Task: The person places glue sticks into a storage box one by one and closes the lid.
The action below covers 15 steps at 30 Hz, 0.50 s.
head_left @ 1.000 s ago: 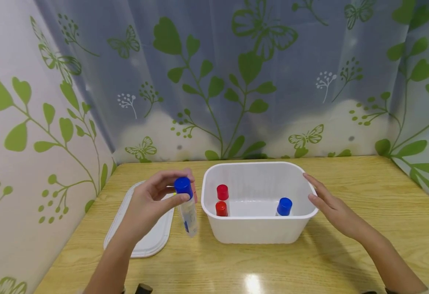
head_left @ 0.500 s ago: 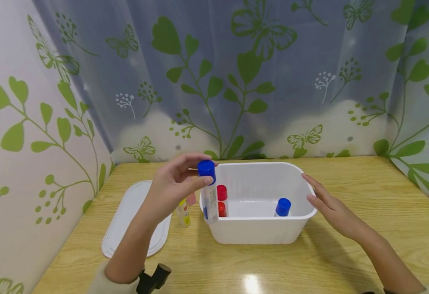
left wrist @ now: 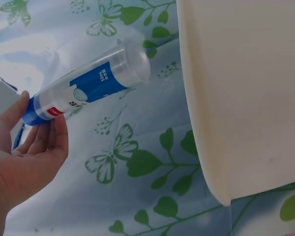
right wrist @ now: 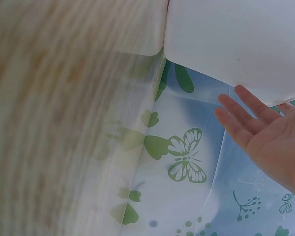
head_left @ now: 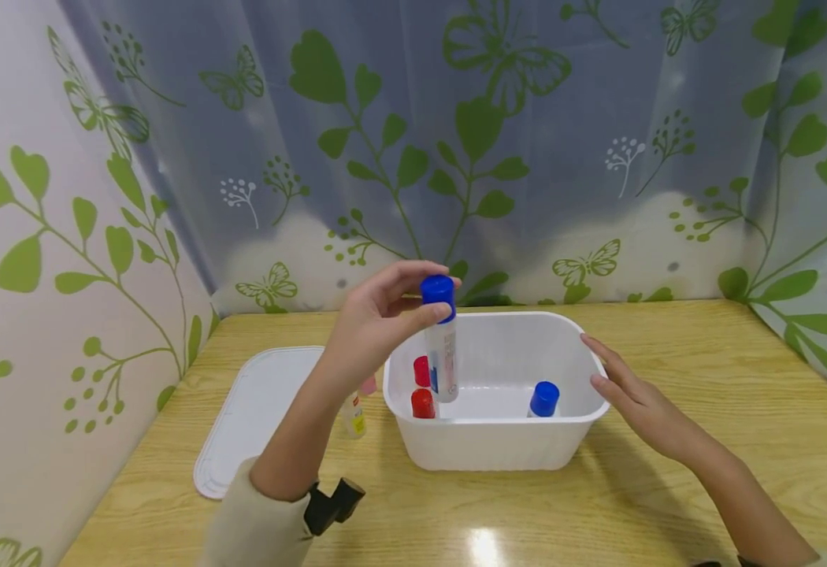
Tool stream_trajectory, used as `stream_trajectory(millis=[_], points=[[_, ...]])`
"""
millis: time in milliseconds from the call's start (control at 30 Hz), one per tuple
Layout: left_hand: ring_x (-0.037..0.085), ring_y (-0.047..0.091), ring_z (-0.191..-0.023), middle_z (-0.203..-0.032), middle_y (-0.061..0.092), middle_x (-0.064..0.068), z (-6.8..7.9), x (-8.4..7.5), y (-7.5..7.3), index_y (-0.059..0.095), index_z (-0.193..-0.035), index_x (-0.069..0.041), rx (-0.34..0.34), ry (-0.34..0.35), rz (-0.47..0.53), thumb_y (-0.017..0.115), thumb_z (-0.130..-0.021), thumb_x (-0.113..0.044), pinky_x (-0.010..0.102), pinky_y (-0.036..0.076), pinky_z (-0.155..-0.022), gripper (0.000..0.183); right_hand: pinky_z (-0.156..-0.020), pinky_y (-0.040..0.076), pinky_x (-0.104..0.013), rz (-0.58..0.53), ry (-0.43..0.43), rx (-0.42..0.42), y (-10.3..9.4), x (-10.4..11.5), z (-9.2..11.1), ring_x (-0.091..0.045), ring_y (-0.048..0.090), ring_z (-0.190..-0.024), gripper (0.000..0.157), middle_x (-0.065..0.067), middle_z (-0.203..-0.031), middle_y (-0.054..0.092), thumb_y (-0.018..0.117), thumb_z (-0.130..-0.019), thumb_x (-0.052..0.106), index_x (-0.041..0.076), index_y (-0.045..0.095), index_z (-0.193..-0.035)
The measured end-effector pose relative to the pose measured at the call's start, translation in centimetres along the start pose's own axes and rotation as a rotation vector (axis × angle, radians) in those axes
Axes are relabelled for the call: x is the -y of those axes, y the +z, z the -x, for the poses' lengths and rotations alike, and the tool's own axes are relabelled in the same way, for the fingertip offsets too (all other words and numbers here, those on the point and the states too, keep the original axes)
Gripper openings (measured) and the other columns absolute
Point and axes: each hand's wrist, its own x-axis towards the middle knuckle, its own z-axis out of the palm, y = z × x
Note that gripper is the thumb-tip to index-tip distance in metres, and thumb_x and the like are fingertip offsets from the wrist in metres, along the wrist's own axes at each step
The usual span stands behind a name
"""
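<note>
My left hand (head_left: 378, 319) pinches a clear glue bottle (head_left: 443, 354) by its blue cap, thumb in front. The bottle hangs nearly upright over the left part of a white plastic bin (head_left: 491, 445), its lower end below the rim line. In the left wrist view the bottle (left wrist: 98, 81) shows a blue label and a small red mark. Fairly straight fingers of my right hand (head_left: 643, 405) rest at the bin's right rim. Inside the bin stand two red-capped bottles (head_left: 424, 403) at the left and a blue-capped bottle (head_left: 544, 398) at the right, their lower parts hidden.
A flat white lid (head_left: 261, 394) lies on the wooden table left of the bin. Between them stands a small yellow-labelled bottle (head_left: 354, 413), with a pink object (head_left: 368, 385) behind it, partly hidden by my left arm. A patterned curtain (head_left: 413, 157) hangs behind the table.
My left hand has carried the blue-capped glue bottle right and upward, from beside the lid to over the bin. The yellow-labelled bottle has come into view. My right hand stays at the rim.
</note>
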Motion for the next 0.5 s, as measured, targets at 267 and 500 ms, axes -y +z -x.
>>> stream_trajectory(millis=[267, 500], points=[[0.021, 0.059, -0.099, -0.113, 0.061, 0.007, -1.7, 1.0, 1.3, 0.056, -0.118, -0.003, 0.011, 0.028, 0.034, 0.063, -0.087, -0.004, 0.033, 0.047, -0.086, 0.032, -0.089, 0.026, -0.068, 0.002, 0.005, 0.002, 0.0, 0.0, -0.1, -0.048, 0.022, -0.126, 0.053, -0.02, -0.148, 0.013, 0.034, -0.101, 0.018, 0.024, 0.01, -0.149], [0.021, 0.059, -0.096, -0.109, 0.061, 0.006, -2.6, 2.4, 2.8, 0.059, -0.116, -0.005, 0.025, 0.022, 0.017, 0.065, -0.086, -0.007, 0.031, 0.048, -0.083, 0.031, -0.089, 0.025, -0.069, -0.007, 0.003, 0.002, 0.0, -0.2, 0.0, -0.049, 0.021, -0.126, 0.053, -0.021, -0.148, 0.012, 0.034, -0.101, 0.018, 0.023, 0.01, -0.149]])
